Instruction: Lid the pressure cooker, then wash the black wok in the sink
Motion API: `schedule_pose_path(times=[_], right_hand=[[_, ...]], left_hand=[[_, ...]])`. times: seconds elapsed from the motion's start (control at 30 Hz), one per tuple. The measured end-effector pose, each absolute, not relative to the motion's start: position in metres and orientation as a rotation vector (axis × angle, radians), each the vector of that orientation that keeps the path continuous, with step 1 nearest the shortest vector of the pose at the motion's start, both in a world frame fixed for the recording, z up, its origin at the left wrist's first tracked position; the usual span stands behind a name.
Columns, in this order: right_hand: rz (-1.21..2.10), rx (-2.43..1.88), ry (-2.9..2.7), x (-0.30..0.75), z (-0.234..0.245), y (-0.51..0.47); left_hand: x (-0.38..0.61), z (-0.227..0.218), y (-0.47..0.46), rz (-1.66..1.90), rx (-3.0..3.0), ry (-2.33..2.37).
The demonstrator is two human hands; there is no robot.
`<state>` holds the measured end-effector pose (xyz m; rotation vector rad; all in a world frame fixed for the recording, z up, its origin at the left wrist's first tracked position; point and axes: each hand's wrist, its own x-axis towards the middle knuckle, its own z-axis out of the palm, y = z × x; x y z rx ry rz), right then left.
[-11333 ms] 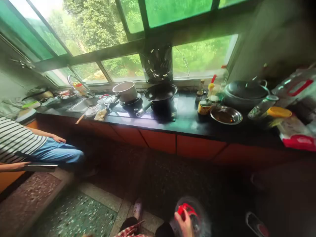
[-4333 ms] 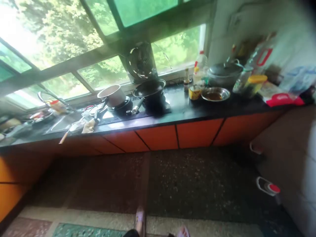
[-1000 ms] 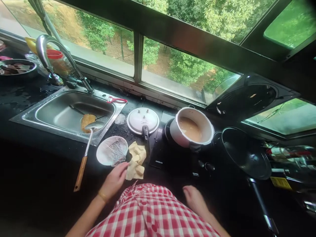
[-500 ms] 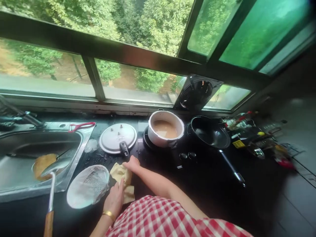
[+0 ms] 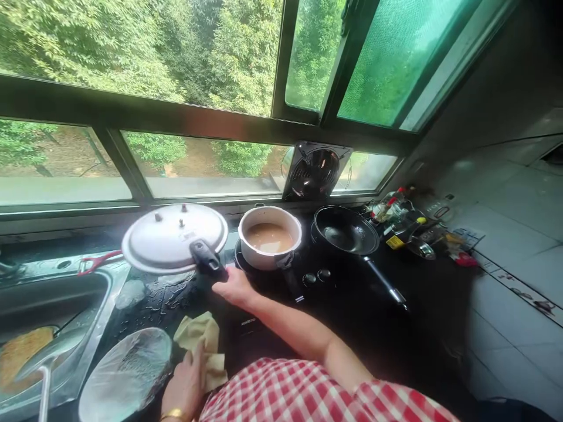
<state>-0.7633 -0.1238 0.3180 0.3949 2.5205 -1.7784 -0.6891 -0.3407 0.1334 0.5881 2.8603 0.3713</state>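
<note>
A: While the left hand [image 5: 187,381] rests flat on the cloth [image 5: 200,346] at the near edge, fingers spread and not curled round it, what has the right hand [image 5: 233,287] got?

B: It is closed round the black handle [image 5: 206,261] of the lid [image 5: 173,237]; the lid looks lifted and tilted, its left rim over the wet counter [image 5: 149,299] between sink and stove; I cannot tell whether any edge touches down.

A: And nearer than that?

B: Near left, a covered plate [image 5: 125,375] just beside the cloth; further left the sink [image 5: 53,299] with a ladle [image 5: 44,357] lying in it; a red peeler [image 5: 99,262] on the sink's far rim.

A: So which step, by your reckoning?

B: I judge it the carrying of the lid, mid-way; the pot [image 5: 269,237] stands open just right of it, brown liquid inside, on the stove [image 5: 281,275].

A: What would the next move ask for?

B: A firm grip and a level lid, I think; swung right, it must be centred on the pot's rim and its handle lined up with the pot's; the pan [image 5: 345,230] sits close on the right, so little room to overshoot.

A: Further back?

B: A fan [image 5: 316,172] in the window; bottles [image 5: 396,208] at far right.
</note>
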Motion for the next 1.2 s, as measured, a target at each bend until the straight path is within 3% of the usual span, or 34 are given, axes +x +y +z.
schedule_pose_path(times=[0.1,0.2,0.33,0.5,0.67,1.2], right_hand=[[-2.079,0.364,2.404,-0.730,0.358,-0.071],[-2.190,0.371,2.430,-0.696,0.374,-0.016],[-2.138,0.567,2.510,-0.668,0.358,0.041],[-2.079,0.656,2.517,-0.661,0.329,0.077],[-2.124,0.618,2.399,-0.668,0.321,0.092],[-1.891,0.567,2.447,-0.684,0.327,0.109]], left_hand=[[-0.695,0.171,-0.325,0.265,0.628,2.973],[-0.700,0.213,-0.280,0.739,0.756,2.753],[-0.696,0.242,-0.187,1.275,0.565,2.059],[-0.685,0.251,-0.094,1.568,0.006,1.350],[-0.676,0.258,-0.063,1.829,-0.209,0.852],[-0.669,0.254,-0.044,2.012,-0.151,1.126]])
